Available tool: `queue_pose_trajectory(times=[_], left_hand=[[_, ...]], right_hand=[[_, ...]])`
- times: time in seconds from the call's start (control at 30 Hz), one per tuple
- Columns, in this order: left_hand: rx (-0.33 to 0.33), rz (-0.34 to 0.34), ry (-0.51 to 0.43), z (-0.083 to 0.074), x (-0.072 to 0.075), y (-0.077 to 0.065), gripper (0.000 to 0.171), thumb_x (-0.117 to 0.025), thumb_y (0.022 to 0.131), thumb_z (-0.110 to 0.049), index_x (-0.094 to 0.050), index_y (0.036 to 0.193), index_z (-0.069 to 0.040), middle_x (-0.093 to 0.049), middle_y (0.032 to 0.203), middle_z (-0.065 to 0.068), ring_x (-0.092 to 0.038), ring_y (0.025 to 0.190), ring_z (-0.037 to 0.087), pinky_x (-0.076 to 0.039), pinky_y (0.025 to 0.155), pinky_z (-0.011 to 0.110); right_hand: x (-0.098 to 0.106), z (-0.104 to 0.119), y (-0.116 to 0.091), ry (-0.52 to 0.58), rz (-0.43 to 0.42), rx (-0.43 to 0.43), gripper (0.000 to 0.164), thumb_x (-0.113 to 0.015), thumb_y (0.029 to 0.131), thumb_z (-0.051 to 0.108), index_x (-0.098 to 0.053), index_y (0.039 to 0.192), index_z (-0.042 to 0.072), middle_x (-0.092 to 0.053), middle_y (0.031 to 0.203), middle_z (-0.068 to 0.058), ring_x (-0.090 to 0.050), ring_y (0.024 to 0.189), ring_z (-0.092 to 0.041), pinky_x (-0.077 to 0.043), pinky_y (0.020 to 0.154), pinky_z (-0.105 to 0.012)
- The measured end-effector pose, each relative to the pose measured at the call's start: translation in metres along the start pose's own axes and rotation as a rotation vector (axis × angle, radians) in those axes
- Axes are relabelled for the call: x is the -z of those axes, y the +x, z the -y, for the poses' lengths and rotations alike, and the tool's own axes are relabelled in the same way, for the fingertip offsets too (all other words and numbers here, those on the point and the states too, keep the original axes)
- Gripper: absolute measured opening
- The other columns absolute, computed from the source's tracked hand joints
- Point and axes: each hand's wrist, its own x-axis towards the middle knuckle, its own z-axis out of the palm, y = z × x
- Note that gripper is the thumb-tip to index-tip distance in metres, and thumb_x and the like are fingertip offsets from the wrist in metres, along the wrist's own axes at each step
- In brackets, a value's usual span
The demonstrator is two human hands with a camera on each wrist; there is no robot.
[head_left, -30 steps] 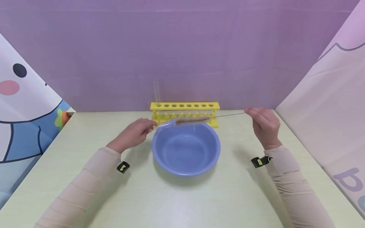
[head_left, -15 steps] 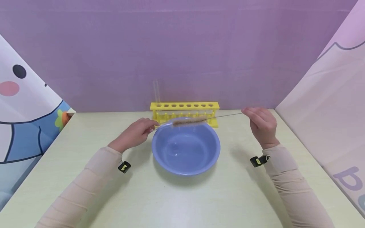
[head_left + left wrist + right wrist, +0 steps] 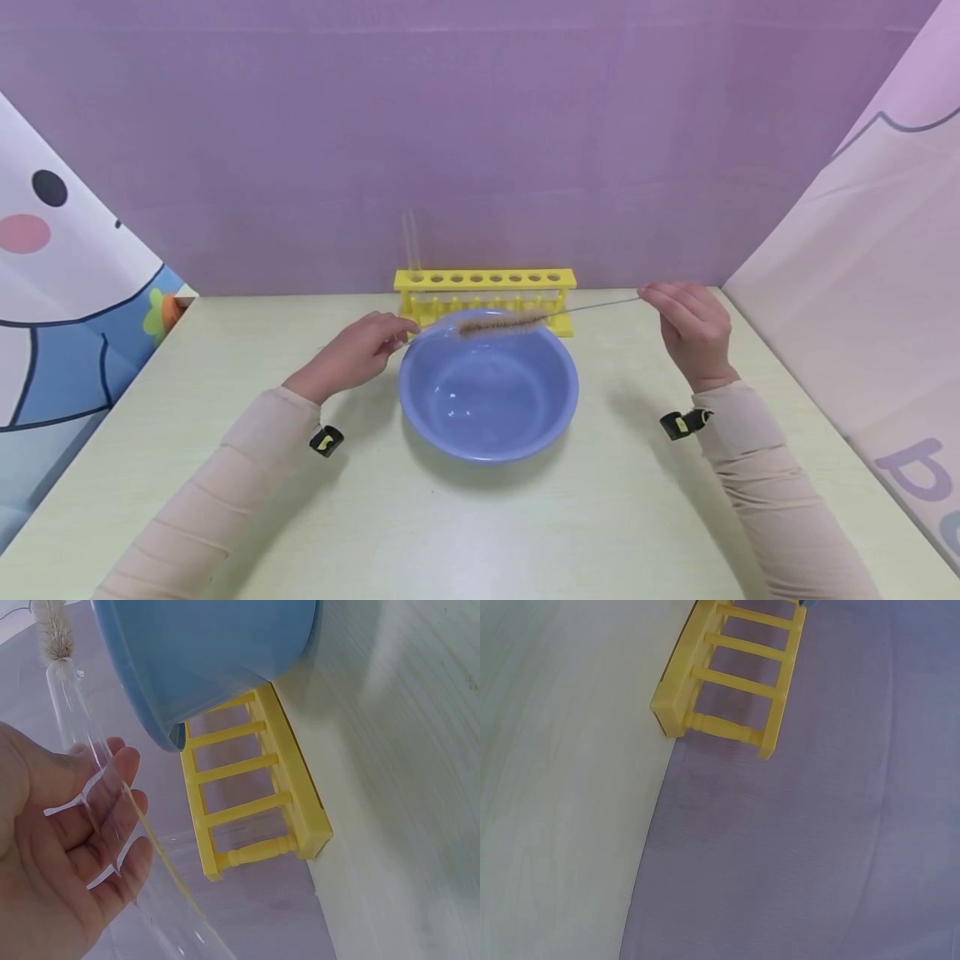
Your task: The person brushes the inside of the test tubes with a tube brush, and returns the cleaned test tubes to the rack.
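Note:
My left hand (image 3: 365, 350) holds a clear glass test tube (image 3: 67, 694) between thumb and fingers, its mouth toward the right. The tan bristles of a test tube brush (image 3: 502, 322) meet the tube's mouth; whether the tip is inside, I cannot tell. My right hand (image 3: 693, 329) pinches the far end of the brush's thin wire handle (image 3: 600, 305). Tube and brush form a nearly level line above the back rim of a blue basin (image 3: 487, 450). The right wrist view shows neither my hand nor the brush.
Behind the basin stands a yellow test tube rack (image 3: 486, 280) with a row of holes. Another clear tube (image 3: 411, 242) stands upright in its leftmost hole. A purple curtain (image 3: 480, 142) closes off the back of the pale table (image 3: 480, 533). Small glints show on the basin's bottom.
Both hands keep their grips and have barely shifted. The brush moved slightly left, then a little back right. Bright glints have appeared on the basin's bottom.

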Motion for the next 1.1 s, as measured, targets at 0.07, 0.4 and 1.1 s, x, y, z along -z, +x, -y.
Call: queue_pose_trajectory(times=[0.07, 0.4, 1.1], left_hand=[[0.005, 0.002, -0.004, -0.0009, 0.0002, -0.0005, 0.036, -0.050, 0.087, 0.011, -0.062, 0.116, -0.005, -0.064, 0.098, 0.012, -0.056, 0.091, 0.024, -0.049, 0.082, 0.041], [0.021, 0.017, -0.009, -0.0007, -0.0005, -0.0002, 0.036, -0.051, 0.087, 0.011, -0.063, 0.116, -0.007, -0.065, 0.098, 0.011, -0.056, 0.091, 0.023, -0.049, 0.081, 0.041], [0.018, 0.018, 0.001, -0.0037, -0.0001, 0.0004, 0.035, -0.053, 0.087, 0.010, -0.064, 0.114, -0.008, -0.064, 0.097, 0.006, -0.056, 0.091, 0.022, -0.050, 0.082, 0.040]], right_hand=[[0.0000, 0.0004, 0.0006, 0.000, -0.002, -0.001, 0.026, -0.054, 0.082, -0.017, -0.072, 0.079, 0.002, -0.068, 0.073, -0.013, -0.059, 0.061, -0.031, -0.046, 0.062, -0.040], [0.0004, 0.0012, 0.0017, 0.002, -0.016, -0.002, 0.026, -0.056, 0.079, -0.019, -0.071, 0.078, 0.001, -0.068, 0.072, -0.014, -0.059, 0.061, -0.032, -0.045, 0.062, -0.040], [0.0006, 0.0007, -0.0010, 0.006, 0.015, 0.031, 0.030, -0.053, 0.080, -0.020, -0.072, 0.082, 0.003, -0.068, 0.072, -0.012, -0.057, 0.060, -0.031, -0.043, 0.058, -0.041]])
